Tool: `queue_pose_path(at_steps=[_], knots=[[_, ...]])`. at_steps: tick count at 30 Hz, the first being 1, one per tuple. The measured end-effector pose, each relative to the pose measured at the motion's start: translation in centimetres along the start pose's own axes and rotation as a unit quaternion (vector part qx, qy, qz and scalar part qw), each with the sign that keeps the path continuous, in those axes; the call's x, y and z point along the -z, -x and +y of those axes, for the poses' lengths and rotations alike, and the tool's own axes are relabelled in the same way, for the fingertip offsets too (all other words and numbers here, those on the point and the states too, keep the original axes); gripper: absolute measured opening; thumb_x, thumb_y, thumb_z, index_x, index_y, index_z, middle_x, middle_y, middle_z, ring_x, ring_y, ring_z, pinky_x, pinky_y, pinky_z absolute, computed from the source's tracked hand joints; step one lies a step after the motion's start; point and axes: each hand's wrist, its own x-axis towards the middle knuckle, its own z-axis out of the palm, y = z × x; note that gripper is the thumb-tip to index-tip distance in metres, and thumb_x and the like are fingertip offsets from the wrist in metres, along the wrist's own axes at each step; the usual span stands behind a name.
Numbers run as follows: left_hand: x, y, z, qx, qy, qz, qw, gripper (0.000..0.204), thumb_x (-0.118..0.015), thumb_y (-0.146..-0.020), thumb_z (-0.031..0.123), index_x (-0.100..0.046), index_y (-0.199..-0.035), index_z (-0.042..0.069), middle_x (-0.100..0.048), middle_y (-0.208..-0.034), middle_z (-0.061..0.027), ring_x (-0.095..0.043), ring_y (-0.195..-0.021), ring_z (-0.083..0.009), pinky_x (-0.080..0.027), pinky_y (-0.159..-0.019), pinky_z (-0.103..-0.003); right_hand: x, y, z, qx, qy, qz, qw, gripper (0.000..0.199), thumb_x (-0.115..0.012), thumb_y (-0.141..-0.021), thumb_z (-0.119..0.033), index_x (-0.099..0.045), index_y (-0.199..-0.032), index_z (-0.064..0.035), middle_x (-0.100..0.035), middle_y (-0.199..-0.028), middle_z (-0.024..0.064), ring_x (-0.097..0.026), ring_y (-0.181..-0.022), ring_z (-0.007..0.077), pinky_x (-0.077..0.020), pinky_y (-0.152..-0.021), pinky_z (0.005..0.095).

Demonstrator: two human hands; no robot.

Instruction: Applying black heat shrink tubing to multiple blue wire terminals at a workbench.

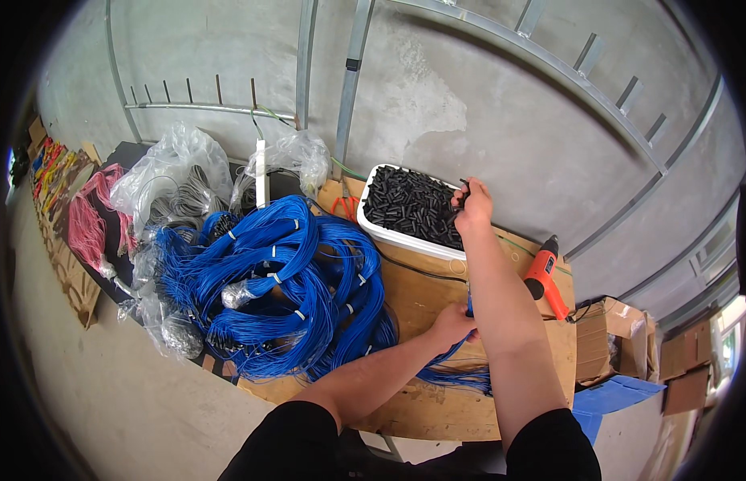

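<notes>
My right hand (476,207) is at the right end of a white plastic bin (405,240) filled with small black tubular sleeves (409,204). Its fingers are closed on black sleeves like those in the bin; how many cannot be made out. Lower down, my left hand (452,324) grips a bundle of blue wires (457,377) near its end, partly behind my right forearm. The wires trail from that hand over the wooden table (417,309). To the left lies a large heap of coiled blue wires (285,280), tied with white bands.
An orange and black heat gun (545,280) stands at the table's right. Red-handled scissors (345,207) lie beside the bin. Clear plastic bags (176,172), grey wire coils and pink wires (92,216) are at left. Cardboard boxes (618,337) stand at right.
</notes>
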Motion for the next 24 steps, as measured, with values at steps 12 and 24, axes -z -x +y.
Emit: queue_pose_path(at_steps=[12, 24], knots=[[0.1, 0.0, 0.0, 0.01, -0.003, -0.011, 1.0, 0.015, -0.069, -0.088, 0.01, -0.066, -0.08, -0.002, -0.064, -0.07, -0.0062, -0.058, -0.056, -0.013, -0.047, -0.052, -0.027, 4.0, -1.1, -2.4, -0.151, -0.337, -0.064, 0.927, 0.016, -0.056, -0.085, -0.009, -0.055, -0.1, -0.0048, -0.047, -0.073, 0.003, -0.043, -0.056, 0.014, -0.0324, -0.045, 0.0253], [-0.3, 0.1, 0.5, 0.004, 0.022, -0.023, 0.999, 0.005, -0.068, -0.086, 0.004, -0.067, -0.085, -0.001, -0.064, -0.07, -0.0063, -0.06, -0.06, -0.015, -0.048, -0.057, -0.029, 12.1, 5.8, -8.4, -0.209, -0.231, -0.117, 0.943, 0.011, -0.053, -0.097, -0.006, -0.054, -0.106, -0.0002, -0.052, -0.087, 0.0078, -0.046, -0.063, 0.0115, -0.0364, -0.043, 0.0175]])
